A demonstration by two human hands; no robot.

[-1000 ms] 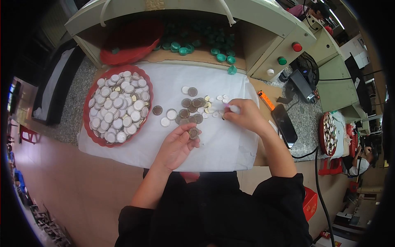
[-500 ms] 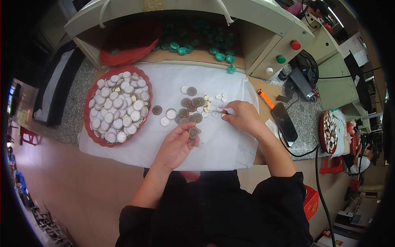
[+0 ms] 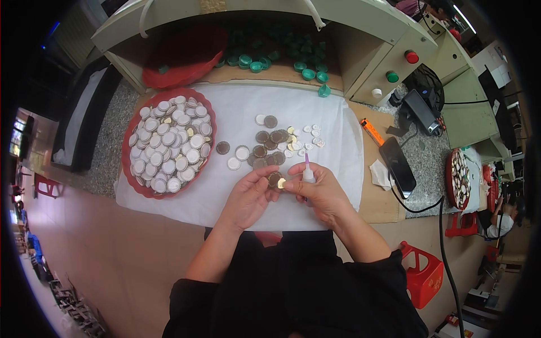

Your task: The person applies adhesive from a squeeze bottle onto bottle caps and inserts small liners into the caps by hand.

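Observation:
My left hand (image 3: 252,194) pinches a brown round disc with a scalloped rim (image 3: 274,179) just above the white sheet (image 3: 242,101). Against it my right hand (image 3: 325,195) holds a small gold disc (image 3: 281,183) by the fingertips. A white bottle with a thin purple tip (image 3: 307,172) is also gripped in that hand, tip pointing up. Beyond both hands lie several brown discs (image 3: 262,136), some overlapping. To their right are small gold pieces (image 3: 291,130) and small white discs (image 3: 316,133). A few larger white discs (image 3: 242,152) rest to the left.
A red scalloped tray (image 3: 209,115) heaped with white-faced discs stands at left. Green cups (image 3: 256,66) and a red tray (image 3: 186,65) sit in the recess ahead. At right lie an orange packet (image 3: 371,130), a black phone (image 3: 398,167) and cables. A red stool (image 3: 424,276) stands below.
My right hand has come from the small pieces toward my left hand, bringing a gold disc and the bottle, now upright. My left hand still holds the brown disc. The view has shifted slightly.

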